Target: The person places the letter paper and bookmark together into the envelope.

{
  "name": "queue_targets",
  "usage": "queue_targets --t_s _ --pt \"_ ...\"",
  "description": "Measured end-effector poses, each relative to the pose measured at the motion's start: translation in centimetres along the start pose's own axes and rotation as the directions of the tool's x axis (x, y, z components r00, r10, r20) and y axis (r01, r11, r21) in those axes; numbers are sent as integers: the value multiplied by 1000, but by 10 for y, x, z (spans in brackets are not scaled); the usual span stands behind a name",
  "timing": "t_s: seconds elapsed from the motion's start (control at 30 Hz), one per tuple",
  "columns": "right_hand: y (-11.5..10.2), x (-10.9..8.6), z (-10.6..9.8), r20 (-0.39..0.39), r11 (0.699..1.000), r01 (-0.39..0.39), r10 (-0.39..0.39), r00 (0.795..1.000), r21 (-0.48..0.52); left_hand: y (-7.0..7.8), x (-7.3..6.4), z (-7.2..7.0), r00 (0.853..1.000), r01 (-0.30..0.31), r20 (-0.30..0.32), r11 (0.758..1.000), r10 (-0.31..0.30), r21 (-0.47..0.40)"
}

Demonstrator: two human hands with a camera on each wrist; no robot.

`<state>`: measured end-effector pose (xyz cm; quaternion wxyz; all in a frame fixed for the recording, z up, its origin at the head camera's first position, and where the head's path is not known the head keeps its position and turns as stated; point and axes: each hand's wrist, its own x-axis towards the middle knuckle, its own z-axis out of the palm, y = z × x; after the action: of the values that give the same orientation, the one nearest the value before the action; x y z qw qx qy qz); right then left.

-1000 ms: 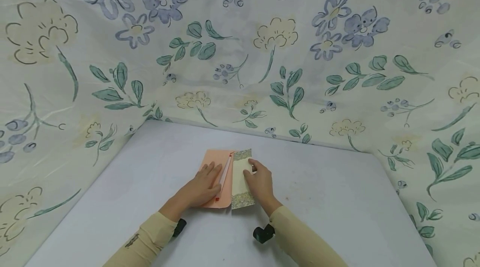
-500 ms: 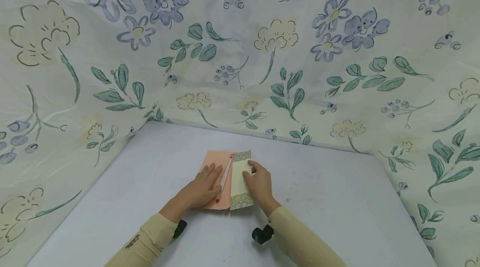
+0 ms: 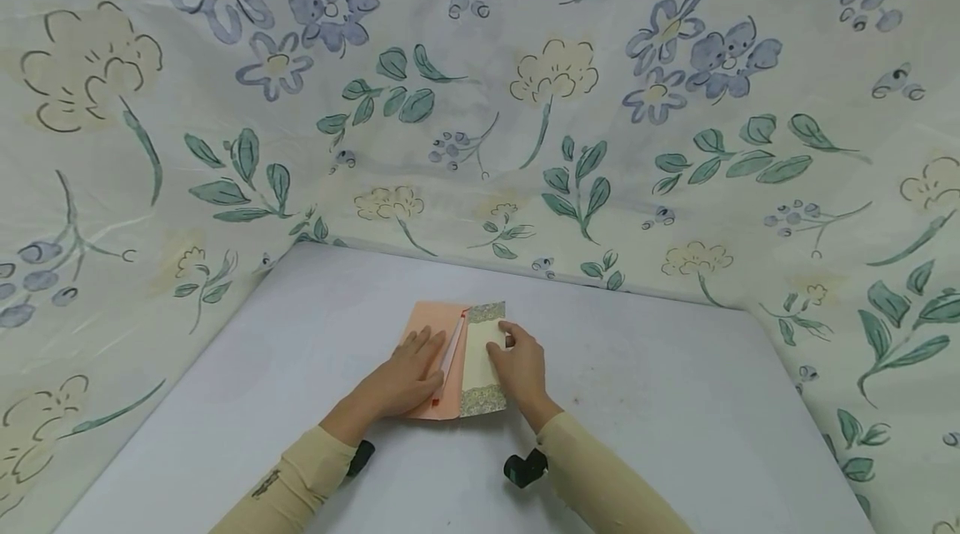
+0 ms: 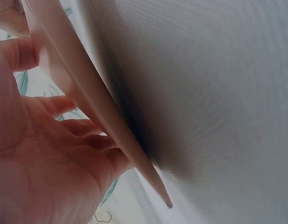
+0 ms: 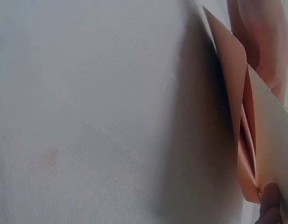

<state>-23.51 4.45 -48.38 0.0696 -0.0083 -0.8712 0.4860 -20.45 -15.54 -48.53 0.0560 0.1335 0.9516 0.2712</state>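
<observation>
A peach paper envelope [image 3: 431, 314] lies on the table in the head view, a narrow white strip [image 3: 453, 346] with red ends slanting across it. My left hand [image 3: 405, 374] rests on the envelope, fingers spread and fairly straight. My right hand [image 3: 523, 363] pinches the right edge of a cream card [image 3: 480, 351] with speckled bands at both ends. The card's left edge meets the envelope's right side. From the right wrist, the envelope's mouth [image 5: 249, 135] gapes beside the card. How far the card reaches inside is hidden.
Both hands are over a white table [image 3: 637, 401]. Floral-printed sheeting [image 3: 480, 117] rises behind it and at both sides. Black wrist-worn pieces show under the left forearm and under the right forearm [image 3: 525, 467].
The card's near left corner now sits closer against the envelope's edge. Both hands stay almost where they were, and the right hand keeps its pinch on the card.
</observation>
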Motion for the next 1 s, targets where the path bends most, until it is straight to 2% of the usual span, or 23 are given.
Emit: queue_targets --t_s 0.4,0.6,1.0 --pt "-3 -2 3 6 999 -34 34 999 27 -2 1 1 1000 19 6 1000 -19 16" --pt "-1 -1 7 17 1000 -12 12 1000 15 -1 1 0 1000 28 11 1000 -28 12" --pt "1 -1 12 34 999 25 -24 999 -27 -1 0 0 1000 -1 13 1000 1 8"
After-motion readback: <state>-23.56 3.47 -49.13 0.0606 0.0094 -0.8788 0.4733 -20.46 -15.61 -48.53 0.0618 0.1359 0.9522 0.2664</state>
